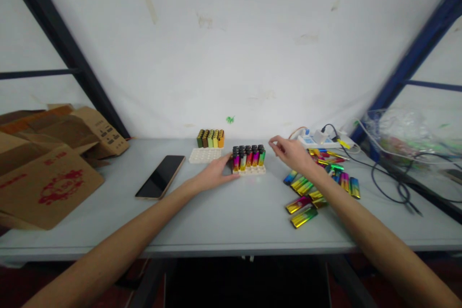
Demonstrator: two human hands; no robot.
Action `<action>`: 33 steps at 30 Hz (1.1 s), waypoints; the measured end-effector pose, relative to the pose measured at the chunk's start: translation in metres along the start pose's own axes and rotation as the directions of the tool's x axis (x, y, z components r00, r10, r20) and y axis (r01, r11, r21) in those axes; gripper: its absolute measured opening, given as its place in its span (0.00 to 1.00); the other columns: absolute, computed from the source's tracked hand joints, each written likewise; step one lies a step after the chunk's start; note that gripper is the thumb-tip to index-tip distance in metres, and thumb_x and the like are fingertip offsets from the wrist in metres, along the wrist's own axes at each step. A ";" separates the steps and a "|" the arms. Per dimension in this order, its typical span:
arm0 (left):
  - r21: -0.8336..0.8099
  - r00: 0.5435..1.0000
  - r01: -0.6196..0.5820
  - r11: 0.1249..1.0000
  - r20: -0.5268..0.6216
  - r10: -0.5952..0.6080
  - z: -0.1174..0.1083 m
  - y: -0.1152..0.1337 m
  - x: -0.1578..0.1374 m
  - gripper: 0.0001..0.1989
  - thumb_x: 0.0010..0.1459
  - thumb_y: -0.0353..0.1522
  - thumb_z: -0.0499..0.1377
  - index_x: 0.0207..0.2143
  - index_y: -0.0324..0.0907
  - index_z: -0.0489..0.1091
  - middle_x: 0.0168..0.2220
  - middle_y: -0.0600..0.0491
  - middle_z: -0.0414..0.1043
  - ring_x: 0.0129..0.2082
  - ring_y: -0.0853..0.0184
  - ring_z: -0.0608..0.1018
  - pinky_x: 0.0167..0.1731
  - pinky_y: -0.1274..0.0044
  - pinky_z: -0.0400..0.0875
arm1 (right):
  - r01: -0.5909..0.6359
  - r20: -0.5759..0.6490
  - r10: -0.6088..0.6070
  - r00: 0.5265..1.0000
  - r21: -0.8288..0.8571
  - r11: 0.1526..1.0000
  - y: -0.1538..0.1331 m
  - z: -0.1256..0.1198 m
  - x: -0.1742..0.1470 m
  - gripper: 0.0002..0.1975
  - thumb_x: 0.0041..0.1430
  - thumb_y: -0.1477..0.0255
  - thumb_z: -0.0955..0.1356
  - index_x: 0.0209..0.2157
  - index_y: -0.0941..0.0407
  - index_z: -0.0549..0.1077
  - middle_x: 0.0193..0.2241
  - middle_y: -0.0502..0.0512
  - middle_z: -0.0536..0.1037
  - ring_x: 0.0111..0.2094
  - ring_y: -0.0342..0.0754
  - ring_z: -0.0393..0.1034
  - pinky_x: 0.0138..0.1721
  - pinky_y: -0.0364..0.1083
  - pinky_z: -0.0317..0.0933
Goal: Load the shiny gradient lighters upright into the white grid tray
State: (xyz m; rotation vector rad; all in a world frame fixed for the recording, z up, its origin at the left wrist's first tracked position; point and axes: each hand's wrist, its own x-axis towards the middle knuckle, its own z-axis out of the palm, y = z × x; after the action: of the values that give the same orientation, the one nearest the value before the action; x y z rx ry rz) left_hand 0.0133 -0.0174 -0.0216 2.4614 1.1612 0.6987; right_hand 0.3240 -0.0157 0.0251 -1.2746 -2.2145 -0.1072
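Note:
A white tray (252, 171) holds several upright lighters (249, 156) with black tops and shiny pink, yellow, red and green bodies. My left hand (215, 173) grips its left end, thumb along the front and fingers behind. Just right of the tray, my right hand (291, 154) hovers with bent fingers slightly apart, and no object shows between them. Under and beside my right forearm lies a loose pile of metallic-coloured lighters (302, 216), partly hidden by the arm.
Behind my left hand are an empty white tray (205, 155) and a block of gold-topped lighters (210, 138). A phone (160, 176) and cardboard boxes (54, 183) lie left. At right are a power strip (317, 141), black cable (400, 197) and clear plastic bag (400, 130).

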 end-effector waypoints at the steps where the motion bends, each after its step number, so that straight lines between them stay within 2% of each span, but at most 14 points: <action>1: 0.000 1.000 0.003 1.000 0.001 -0.003 0.001 -0.001 0.000 0.39 0.59 0.49 0.63 0.65 0.37 0.59 0.64 0.38 0.67 0.63 0.49 0.71 0.64 0.61 0.64 | -0.029 0.055 0.032 0.998 -0.053 0.998 0.017 -0.005 -0.001 0.14 0.71 0.66 0.62 0.47 0.57 0.76 0.29 0.57 0.81 0.29 0.50 0.74 0.35 0.46 0.62; 3: -0.004 1.000 0.007 1.000 -0.003 -0.007 0.001 -0.002 0.000 0.40 0.58 0.50 0.63 0.66 0.38 0.59 0.65 0.38 0.66 0.64 0.48 0.70 0.65 0.60 0.63 | -0.069 0.154 0.091 0.984 -0.142 0.987 0.050 -0.012 -0.004 0.12 0.69 0.68 0.65 0.44 0.59 0.78 0.36 0.62 0.82 0.34 0.53 0.76 0.40 0.48 0.65; 5: -0.004 1.000 0.012 1.000 -0.009 -0.012 0.002 -0.002 0.000 0.40 0.58 0.50 0.63 0.66 0.38 0.59 0.65 0.38 0.66 0.64 0.48 0.70 0.65 0.60 0.63 | -0.072 0.224 0.121 0.967 -0.213 0.974 0.078 -0.012 -0.008 0.14 0.65 0.66 0.68 0.45 0.61 0.79 0.45 0.69 0.81 0.45 0.58 0.76 0.48 0.51 0.66; 8: 0.005 1.000 0.019 1.000 -0.009 -0.019 0.002 -0.003 0.000 0.40 0.58 0.50 0.63 0.65 0.38 0.60 0.64 0.38 0.67 0.63 0.48 0.71 0.65 0.59 0.63 | -0.101 0.294 0.174 0.940 -0.248 0.963 0.097 -0.002 -0.015 0.24 0.65 0.58 0.69 0.52 0.63 0.77 0.52 0.73 0.77 0.52 0.62 0.73 0.54 0.54 0.64; 12: -0.002 1.000 0.000 1.000 -0.015 0.000 0.002 -0.005 0.000 0.39 0.59 0.49 0.63 0.65 0.38 0.60 0.63 0.38 0.68 0.63 0.48 0.71 0.64 0.59 0.64 | -0.094 0.328 0.160 0.931 -0.208 0.974 0.091 0.011 -0.015 0.26 0.66 0.53 0.66 0.51 0.61 0.78 0.48 0.71 0.79 0.49 0.59 0.75 0.52 0.53 0.65; 16: 0.000 1.000 0.006 1.000 -0.014 -0.006 0.003 -0.006 0.000 0.40 0.58 0.49 0.64 0.65 0.38 0.60 0.63 0.37 0.68 0.63 0.48 0.71 0.64 0.58 0.63 | -0.024 0.284 0.066 0.957 -0.149 0.989 0.076 0.019 -0.010 0.20 0.65 0.58 0.69 0.49 0.59 0.79 0.42 0.65 0.79 0.45 0.56 0.74 0.50 0.51 0.65; 19: 0.017 1.000 0.014 1.000 -0.003 -0.014 0.002 -0.005 0.000 0.40 0.59 0.50 0.63 0.65 0.37 0.59 0.64 0.37 0.66 0.63 0.48 0.70 0.65 0.59 0.63 | 0.010 0.279 0.015 0.960 -0.091 0.996 0.068 0.024 -0.007 0.14 0.66 0.63 0.69 0.43 0.59 0.80 0.38 0.62 0.78 0.39 0.53 0.74 0.46 0.49 0.65; 22: 0.024 1.000 0.014 1.000 0.010 -0.014 0.001 -0.003 -0.001 0.40 0.59 0.50 0.62 0.66 0.36 0.58 0.64 0.36 0.66 0.64 0.49 0.70 0.65 0.60 0.63 | 0.037 0.178 -0.032 0.984 -0.020 0.999 0.063 0.025 -0.005 0.13 0.67 0.64 0.67 0.38 0.59 0.79 0.37 0.61 0.77 0.37 0.52 0.72 0.45 0.50 0.65; 24: 0.021 1.000 0.006 1.000 0.007 -0.006 0.002 -0.004 0.000 0.40 0.59 0.50 0.62 0.66 0.37 0.58 0.64 0.37 0.66 0.63 0.49 0.70 0.65 0.60 0.63 | 0.017 -0.006 -0.017 1.000 0.024 1.000 0.060 0.022 -0.002 0.15 0.68 0.60 0.66 0.37 0.57 0.78 0.36 0.61 0.75 0.39 0.53 0.71 0.45 0.51 0.64; 26: 0.019 1.000 -0.005 1.000 -0.003 0.005 0.002 -0.005 0.000 0.40 0.59 0.50 0.62 0.66 0.37 0.58 0.64 0.38 0.66 0.63 0.49 0.71 0.65 0.61 0.63 | -0.074 -0.184 0.095 0.978 0.115 0.991 0.055 0.016 0.000 0.19 0.66 0.55 0.66 0.35 0.56 0.75 0.31 0.58 0.74 0.35 0.52 0.69 0.41 0.51 0.64; 28: 0.016 1.000 -0.008 1.000 -0.009 0.008 0.003 -0.006 0.000 0.41 0.59 0.51 0.62 0.66 0.37 0.58 0.64 0.38 0.66 0.63 0.49 0.71 0.65 0.62 0.63 | -0.186 -0.239 0.273 0.932 0.331 0.925 0.048 0.010 0.002 0.20 0.65 0.51 0.65 0.34 0.54 0.71 0.24 0.51 0.70 0.27 0.49 0.65 0.32 0.48 0.62; 29: 0.016 1.000 -0.006 1.000 -0.010 0.006 0.003 -0.006 0.000 0.41 0.59 0.51 0.62 0.66 0.37 0.58 0.64 0.38 0.66 0.63 0.49 0.71 0.65 0.62 0.63 | -0.225 -0.207 0.357 0.911 0.477 0.850 0.045 0.008 0.002 0.20 0.65 0.50 0.65 0.33 0.54 0.69 0.21 0.48 0.67 0.23 0.47 0.62 0.28 0.46 0.60; 31: 0.016 1.000 0.002 1.000 -0.006 -0.002 0.003 -0.005 0.000 0.41 0.59 0.51 0.62 0.66 0.37 0.58 0.65 0.38 0.66 0.63 0.49 0.70 0.65 0.62 0.63 | -0.255 -0.085 0.466 0.881 0.744 0.618 0.037 0.005 0.003 0.19 0.64 0.51 0.66 0.31 0.53 0.65 0.18 0.45 0.65 0.19 0.43 0.58 0.22 0.44 0.55; 33: 0.021 1.000 0.008 1.000 0.003 -0.008 0.002 -0.003 0.000 0.40 0.59 0.50 0.62 0.66 0.37 0.58 0.65 0.38 0.65 0.64 0.49 0.70 0.65 0.61 0.63 | -0.255 0.040 0.506 0.862 0.896 0.363 0.030 0.003 0.003 0.17 0.62 0.56 0.68 0.30 0.53 0.64 0.19 0.47 0.70 0.17 0.41 0.58 0.19 0.42 0.54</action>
State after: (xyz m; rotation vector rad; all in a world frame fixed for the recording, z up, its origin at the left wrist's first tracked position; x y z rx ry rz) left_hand 0.0120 -0.0157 -0.0246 2.4725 1.1828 0.6836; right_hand 0.3459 0.0043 0.0176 -1.0001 -1.2831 0.9361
